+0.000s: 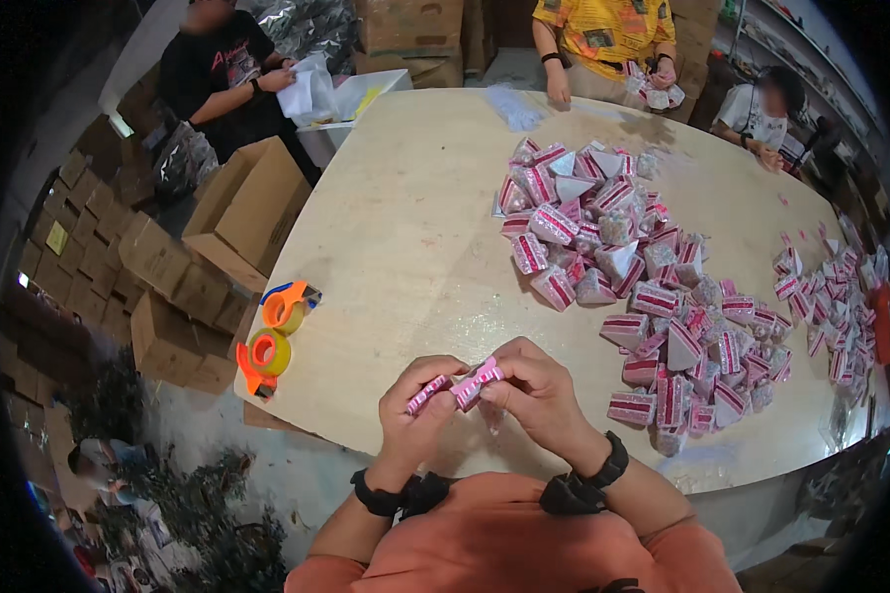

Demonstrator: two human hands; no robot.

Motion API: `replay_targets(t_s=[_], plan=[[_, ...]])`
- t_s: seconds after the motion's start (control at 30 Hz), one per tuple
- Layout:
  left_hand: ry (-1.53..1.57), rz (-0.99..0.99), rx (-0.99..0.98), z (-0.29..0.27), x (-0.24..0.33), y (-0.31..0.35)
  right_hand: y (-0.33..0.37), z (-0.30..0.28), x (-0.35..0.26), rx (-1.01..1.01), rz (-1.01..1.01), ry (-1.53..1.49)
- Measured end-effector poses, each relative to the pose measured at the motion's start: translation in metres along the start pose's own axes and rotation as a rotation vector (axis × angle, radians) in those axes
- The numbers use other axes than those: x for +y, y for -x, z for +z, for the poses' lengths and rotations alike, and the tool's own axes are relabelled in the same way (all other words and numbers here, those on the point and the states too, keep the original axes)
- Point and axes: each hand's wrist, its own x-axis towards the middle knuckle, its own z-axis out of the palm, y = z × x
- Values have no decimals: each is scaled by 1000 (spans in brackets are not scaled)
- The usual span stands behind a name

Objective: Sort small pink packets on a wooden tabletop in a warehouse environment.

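Note:
Close to the table's near edge, my left hand [420, 410] and my right hand [539, 387] meet, fingers pinched. Between them is a small pink-and-white printed packet [479, 383], gripped by my right thumb and fingers. Its near end reaches my left fingertips. Another pink printed piece [427, 393] shows in my left fingers; whether it belongs to the same packet I cannot tell. Something clear, like plastic film, hangs below my right fingers. Right of my hands lies a big heap of wedge-shaped clear packets [682, 346] with pink-and-white labels, their contents pale.
Two orange tape dispensers [269, 352] lie at the table's [396, 247] left edge. Smaller packets [836, 306] are piled at far right. Open cardboard boxes [247, 212] stand left of the table. Three people are around the far side, one holding packets [653, 91].

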Motion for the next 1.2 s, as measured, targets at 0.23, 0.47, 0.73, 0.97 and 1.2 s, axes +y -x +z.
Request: replay_targets(t_s=[0.23, 0.47, 0.73, 0.97, 1.2], plan=[[-371, 127, 31, -1, 10, 0, 1, 0, 1, -5, -1, 77], [-445, 175, 24, 0, 7, 2, 3, 8, -6, 38, 80, 6], [-426, 96, -36, 3, 13, 0, 5, 8, -2, 115, 59, 111], [-342, -18, -112, 0, 2, 10, 1, 5, -7, 117, 72, 135], [-278, -122, -83, 7, 9, 11, -8, -1, -7, 79, 27, 329]])
